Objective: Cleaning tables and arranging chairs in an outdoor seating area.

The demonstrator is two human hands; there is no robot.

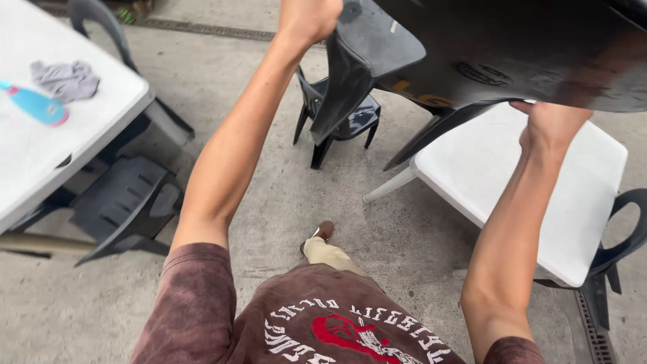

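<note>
White table (40, 155) far left, grey rag (66, 79) and blue object (35, 104) on it; black chair (121, 202) tucked under. Left hand (309, 19) clamped on edge of lifted black chair (485, 47), held overhead. Small black chair (340, 118) on floor beyond. Right hand (549, 125) props underside, finger closure unclear. Risk: lifted chair's legs hang just above second white table (573, 202); tilt could knock it.
</note>
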